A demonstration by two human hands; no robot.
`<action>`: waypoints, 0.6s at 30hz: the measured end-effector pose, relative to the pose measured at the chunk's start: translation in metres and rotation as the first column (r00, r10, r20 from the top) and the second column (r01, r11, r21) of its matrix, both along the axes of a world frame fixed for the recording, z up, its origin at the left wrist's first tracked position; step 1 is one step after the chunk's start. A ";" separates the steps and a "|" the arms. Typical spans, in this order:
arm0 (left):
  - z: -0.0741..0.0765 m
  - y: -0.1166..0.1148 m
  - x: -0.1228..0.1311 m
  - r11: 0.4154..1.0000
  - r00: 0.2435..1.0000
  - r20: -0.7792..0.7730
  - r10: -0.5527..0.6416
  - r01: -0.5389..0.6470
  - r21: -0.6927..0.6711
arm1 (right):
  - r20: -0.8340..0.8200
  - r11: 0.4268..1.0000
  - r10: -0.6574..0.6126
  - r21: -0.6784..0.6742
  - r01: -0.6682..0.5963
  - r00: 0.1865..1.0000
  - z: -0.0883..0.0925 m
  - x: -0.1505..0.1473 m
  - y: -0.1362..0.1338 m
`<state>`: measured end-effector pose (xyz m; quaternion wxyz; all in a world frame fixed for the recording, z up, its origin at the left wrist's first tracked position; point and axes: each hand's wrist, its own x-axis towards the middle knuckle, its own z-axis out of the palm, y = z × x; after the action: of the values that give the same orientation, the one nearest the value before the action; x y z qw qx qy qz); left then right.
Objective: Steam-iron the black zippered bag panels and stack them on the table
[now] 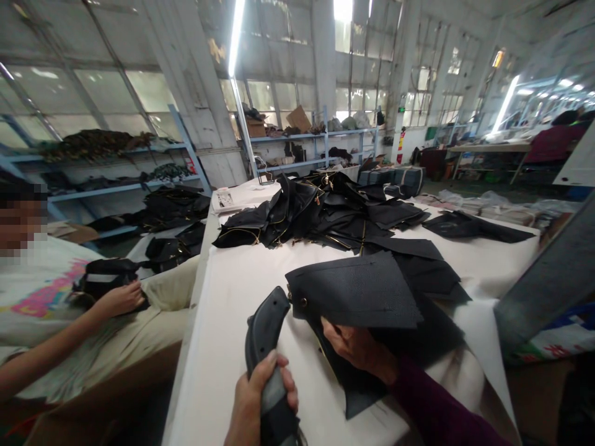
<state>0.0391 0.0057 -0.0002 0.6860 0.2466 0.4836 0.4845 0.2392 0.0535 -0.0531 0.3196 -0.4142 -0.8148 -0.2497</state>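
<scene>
My left hand (260, 399) is closed around the handle of a black hand-held tool (266, 328), whose tip points at a black leather piece (357, 291). My right hand (360, 350), in a dark purple sleeve, grips that leather piece from beneath and lifts its near edge; the fingers are mostly hidden under it. More flat black pieces (418, 337) lie stacked under and behind it on the white-covered table (242, 291). A small metal stud shows near the piece's left corner.
A large heap of black pieces with gold zips (320, 214) fills the table's far end. A seated person in a white T-shirt (41, 297) at left holds a black item (106, 275). Blue shelves line the back wall. A grey board (548, 279) leans at right.
</scene>
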 end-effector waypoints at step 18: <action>-0.019 0.007 0.002 0.997 0.994 -0.086 -0.064 0.059 -0.052 | -0.623 0.899 -0.271 -0.437 -0.039 0.734 0.014 0.000 0.039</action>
<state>0.0415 0.0129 -0.0195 0.6846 0.2654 0.5170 0.4399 0.2390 0.0924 -0.0389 0.4766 -0.5860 -0.6507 0.0778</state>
